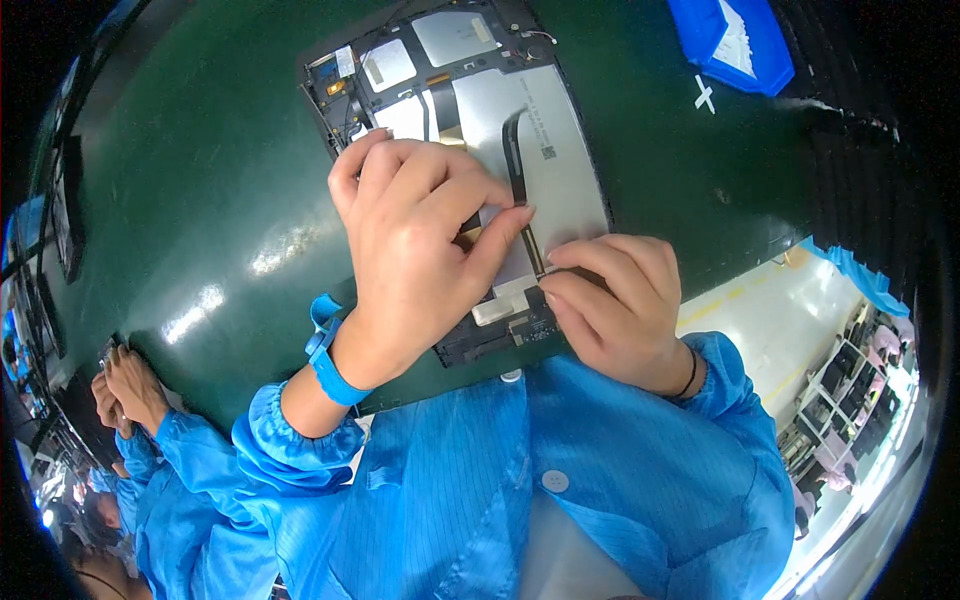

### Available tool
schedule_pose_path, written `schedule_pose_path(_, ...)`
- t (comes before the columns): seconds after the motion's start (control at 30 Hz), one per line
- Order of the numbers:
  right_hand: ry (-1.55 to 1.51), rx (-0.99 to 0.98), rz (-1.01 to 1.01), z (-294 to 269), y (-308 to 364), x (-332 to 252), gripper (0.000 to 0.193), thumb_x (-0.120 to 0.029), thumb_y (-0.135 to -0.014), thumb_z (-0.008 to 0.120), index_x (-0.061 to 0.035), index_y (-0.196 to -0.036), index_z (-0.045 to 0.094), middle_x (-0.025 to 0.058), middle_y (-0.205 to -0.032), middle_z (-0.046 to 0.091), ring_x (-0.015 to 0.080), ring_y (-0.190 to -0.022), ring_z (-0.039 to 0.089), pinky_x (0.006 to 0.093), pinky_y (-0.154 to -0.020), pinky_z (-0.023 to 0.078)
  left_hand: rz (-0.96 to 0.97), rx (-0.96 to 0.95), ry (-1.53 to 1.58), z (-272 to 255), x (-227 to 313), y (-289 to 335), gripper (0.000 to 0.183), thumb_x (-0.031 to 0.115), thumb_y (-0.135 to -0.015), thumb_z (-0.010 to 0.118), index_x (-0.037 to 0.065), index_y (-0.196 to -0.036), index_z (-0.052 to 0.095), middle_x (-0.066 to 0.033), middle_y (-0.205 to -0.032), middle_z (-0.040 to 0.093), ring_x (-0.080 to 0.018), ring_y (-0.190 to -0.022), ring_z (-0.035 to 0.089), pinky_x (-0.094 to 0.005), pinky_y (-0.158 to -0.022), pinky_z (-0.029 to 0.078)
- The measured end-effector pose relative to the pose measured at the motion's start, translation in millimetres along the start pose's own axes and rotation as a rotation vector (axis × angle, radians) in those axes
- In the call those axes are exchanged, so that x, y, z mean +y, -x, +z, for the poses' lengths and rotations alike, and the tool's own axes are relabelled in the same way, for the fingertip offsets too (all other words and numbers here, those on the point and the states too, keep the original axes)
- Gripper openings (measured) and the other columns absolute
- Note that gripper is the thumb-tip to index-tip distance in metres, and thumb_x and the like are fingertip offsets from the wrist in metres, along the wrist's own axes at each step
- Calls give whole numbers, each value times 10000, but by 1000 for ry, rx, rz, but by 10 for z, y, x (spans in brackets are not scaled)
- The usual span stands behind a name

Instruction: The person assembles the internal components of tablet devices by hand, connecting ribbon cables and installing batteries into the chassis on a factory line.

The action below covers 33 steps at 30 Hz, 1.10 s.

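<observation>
Two hands (415, 220) (625, 305), grip pinched on dark strip (516, 172) — green tabletop (230, 180) below, shelving (825, 400) beyond.

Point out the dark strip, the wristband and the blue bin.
Dark strip (516, 172): head view, on its upper stretch.
Wristband (332, 378): head view, on the middle of its band.
Blue bin (699, 32): head view, on its left wall.

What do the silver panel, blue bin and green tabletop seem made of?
Silver panel: probably satin metal or reflective film, from its even, soft sheen. Blue bin: likely smooth plastic, evenly coloured. Green tabletop: perhaps rubber or vinyl, glossy, showing blurred glare.
</observation>
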State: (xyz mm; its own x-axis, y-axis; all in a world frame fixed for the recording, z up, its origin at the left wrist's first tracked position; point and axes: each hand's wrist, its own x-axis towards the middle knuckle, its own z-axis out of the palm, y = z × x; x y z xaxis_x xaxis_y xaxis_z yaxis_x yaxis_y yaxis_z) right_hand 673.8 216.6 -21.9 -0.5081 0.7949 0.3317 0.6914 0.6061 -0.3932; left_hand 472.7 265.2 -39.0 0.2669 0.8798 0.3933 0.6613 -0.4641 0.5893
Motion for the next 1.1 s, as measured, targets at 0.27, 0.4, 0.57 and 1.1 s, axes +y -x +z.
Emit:
schedule_pose_path(0.27, -31, 6, 1, 11, 4, 26, 208, -129, -692, 729, -120, -889, 662, 8, -1020, 641, 199, -912, 595, 366, -790, 435, -35, -5, 25, 26, -4, -4, 152, 160, -668, 817, 141, -727, 678, 17, -821, 621, -228, -897, 538, -453, -1000, 318)
schedule_pose_path(0.4, -38, -6, 4, 0, 9, 23, 209, -126, -696, 731, -119, -893, 661, 8, -1019, 637, 198, -923, 591, 367, -798, 435, -25, -19, 21, 8, -2, -11, 177, 175, -660, 831, 119, -715, 672, 0, -800, 597, -229, -865, 540, -435, -977, 327)
schedule_pose_path(0.57, -41, -25, 7, -6, 11, 26, 208, -124, -701, 732, -118, -897, 662, 11, -1021, 633, 201, -931, 589, 368, -802, 435, 3, -1, 13, 14, 0, -19, 202, 185, -659, 843, 98, -703, 665, -16, -776, 570, -227, -834, 544, -422, -967, 334)
schedule_pose_path(1.1, 180, -216, -180, -185, 61, -52, 212, -171, -777, 644, -92, -974, 641, 52, -1200, 667, 257, -1224, 560, 362, -891, 405, -39, -27, -7, 3, 12, -8, 196, 157, -641, 815, 144, -784, 683, 10, -860, 581, -243, -919, 523, -468, -1000, 316)
